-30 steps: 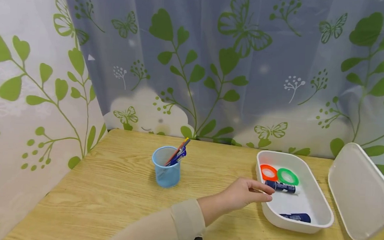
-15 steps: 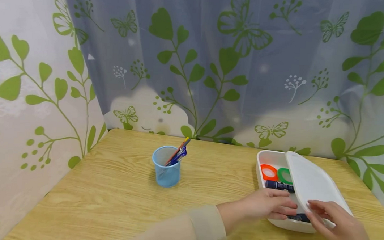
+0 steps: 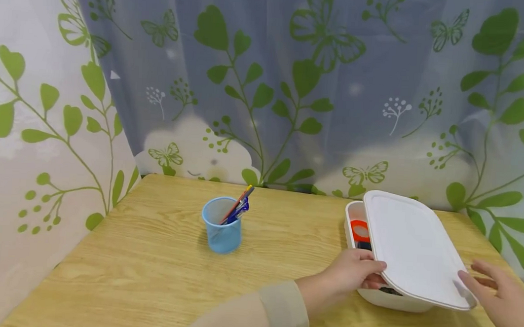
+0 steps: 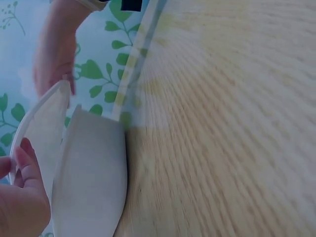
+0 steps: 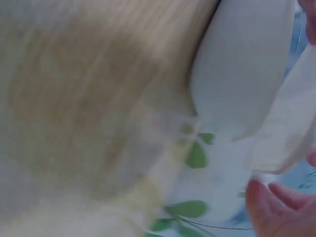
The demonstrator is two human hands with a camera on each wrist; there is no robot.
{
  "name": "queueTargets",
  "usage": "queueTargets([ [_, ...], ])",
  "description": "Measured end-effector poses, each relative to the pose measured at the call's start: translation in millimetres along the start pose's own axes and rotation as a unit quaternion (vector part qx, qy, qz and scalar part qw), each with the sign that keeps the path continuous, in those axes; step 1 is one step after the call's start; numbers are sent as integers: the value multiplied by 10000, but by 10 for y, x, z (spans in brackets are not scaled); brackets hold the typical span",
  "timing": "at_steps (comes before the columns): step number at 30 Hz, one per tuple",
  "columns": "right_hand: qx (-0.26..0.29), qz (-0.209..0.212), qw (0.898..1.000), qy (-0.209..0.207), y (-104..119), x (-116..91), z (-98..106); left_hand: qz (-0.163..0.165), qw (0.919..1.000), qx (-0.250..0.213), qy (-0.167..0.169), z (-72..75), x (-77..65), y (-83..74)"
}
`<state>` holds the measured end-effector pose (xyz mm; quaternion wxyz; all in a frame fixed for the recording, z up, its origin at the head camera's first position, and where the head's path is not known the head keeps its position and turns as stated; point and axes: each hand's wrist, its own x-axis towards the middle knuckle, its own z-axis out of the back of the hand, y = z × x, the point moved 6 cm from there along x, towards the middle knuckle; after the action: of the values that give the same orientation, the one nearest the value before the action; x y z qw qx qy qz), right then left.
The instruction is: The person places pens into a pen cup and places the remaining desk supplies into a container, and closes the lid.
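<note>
A white lid [image 3: 418, 246] lies tilted over the white box [image 3: 394, 301], covering most of it and leaving a gap along the left side. My left hand [image 3: 356, 272] pinches the lid's left front edge, thumb on top and fingers beneath. At the lid's right front corner, my right hand [image 3: 501, 299] touches the rim with the thumb, its other fingers extended. Through the gap show an orange-red tape roll [image 3: 359, 231] and part of a dark blue tube [image 3: 364, 245]. The left wrist view shows the lid [image 4: 42, 128] raised off the box [image 4: 91, 173].
A light blue mesh cup [image 3: 224, 238] holding pens and pencils [image 3: 237, 209] stands left of the box on the wooden table [image 3: 159, 257]. Behind the table hangs a curtain [image 3: 266, 84] printed with leaves and butterflies.
The lid has come from the right over the box and now hides the green tape roll. My left hand has moved right to the lid's edge; my right hand came into view with the lid.
</note>
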<state>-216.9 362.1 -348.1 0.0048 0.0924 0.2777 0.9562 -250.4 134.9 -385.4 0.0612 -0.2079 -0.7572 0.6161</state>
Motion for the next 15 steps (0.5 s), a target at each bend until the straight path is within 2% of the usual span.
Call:
queueTargets([
  [2, 247, -413, 9977, 484, -153, 56, -58, -48, 10000, 43, 50, 41, -11, -17],
  [4, 396, -691, 9946, 660, -246, 84, -105, -56, 9999, 70, 75, 78, -22, -33],
  [6, 497, -799, 9932, 679, -279, 103, -134, -98, 9999, 115, 27, 117, -32, -58],
  [9, 393, -685, 9957, 493, -244, 139, -141, -264, 9987, 389, -186, 187, -44, -123],
  [12, 225, -449, 9981, 344, -171, 184, -149, -485, 9907, 1200, -418, 262, -66, -200],
  [13, 139, -355, 9989, 291, -145, 196, -151, -535, 9852, 1560, -468, 285, -76, -220],
  [15, -29, -206, 9996, 204, -104, 211, -162, -648, 9691, 2342, -424, 317, -99, -246],
])
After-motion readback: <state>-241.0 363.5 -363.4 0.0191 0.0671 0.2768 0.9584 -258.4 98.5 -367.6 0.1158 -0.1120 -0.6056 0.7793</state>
